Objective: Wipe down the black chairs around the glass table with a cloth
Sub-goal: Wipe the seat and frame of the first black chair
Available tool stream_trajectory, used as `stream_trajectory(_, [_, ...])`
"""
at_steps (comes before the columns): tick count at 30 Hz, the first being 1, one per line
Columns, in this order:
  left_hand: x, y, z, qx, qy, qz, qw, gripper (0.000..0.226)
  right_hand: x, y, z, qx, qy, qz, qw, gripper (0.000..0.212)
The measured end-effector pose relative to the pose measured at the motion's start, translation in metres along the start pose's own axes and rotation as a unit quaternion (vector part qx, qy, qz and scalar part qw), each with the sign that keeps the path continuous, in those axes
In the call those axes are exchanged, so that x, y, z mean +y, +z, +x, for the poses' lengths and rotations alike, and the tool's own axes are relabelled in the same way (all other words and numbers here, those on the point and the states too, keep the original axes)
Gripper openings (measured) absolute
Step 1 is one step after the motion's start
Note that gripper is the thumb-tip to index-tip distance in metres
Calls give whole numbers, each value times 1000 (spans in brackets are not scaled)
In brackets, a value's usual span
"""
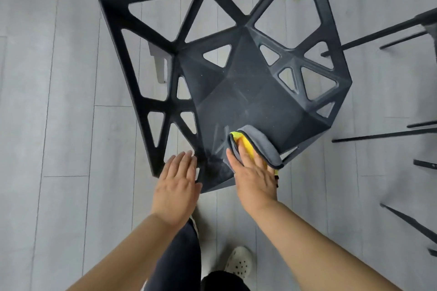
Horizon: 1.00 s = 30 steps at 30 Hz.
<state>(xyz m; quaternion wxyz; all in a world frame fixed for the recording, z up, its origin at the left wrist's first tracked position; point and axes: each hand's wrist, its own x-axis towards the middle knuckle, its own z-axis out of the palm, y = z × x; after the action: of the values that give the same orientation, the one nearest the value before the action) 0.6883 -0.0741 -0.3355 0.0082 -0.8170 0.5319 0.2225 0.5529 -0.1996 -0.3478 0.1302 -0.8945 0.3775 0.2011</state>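
A black plastic chair [248, 92] with triangular cut-outs fills the middle of the head view, seen from above, its seat facing me. A folded yellow and grey cloth [262, 146] lies on the seat's front edge. My right hand [253, 177] presses flat on the cloth with straight fingers. My left hand [177, 184] is flat with fingers together, its fingertips touching the seat's front left corner. It holds nothing.
Grey plank floor [59, 101] lies all around. Thin black legs of other furniture [378, 35] reach in from the right edge. My dark trouser leg [179, 257] and a white perforated shoe [238, 262] are just below the chair's front.
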Motion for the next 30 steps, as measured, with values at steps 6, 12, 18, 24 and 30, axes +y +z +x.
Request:
stream_trajectory(6, [6, 30, 13, 73, -21, 16, 997, 42, 35, -28, 46, -37, -78, 5, 996, 67])
stream_trajectory(12, [2, 46, 16, 63, 22, 85, 994, 43, 58, -42, 114, 20, -4, 168, 986, 91])
stream_trajectory(18, [2, 46, 16, 56, 22, 97, 994, 44, 35, -24, 116, 66, -26, 87, 994, 64])
stream_trajectory(24, [5, 45, 16, 76, 21, 98, 992, 40, -15, 9, 31, 92, -151, 111, 978, 47])
stream_trajectory(30, [4, 53, 16, 134, 21, 94, 986, 41, 9, 9, 34, 95, -232, 146, 957, 47])
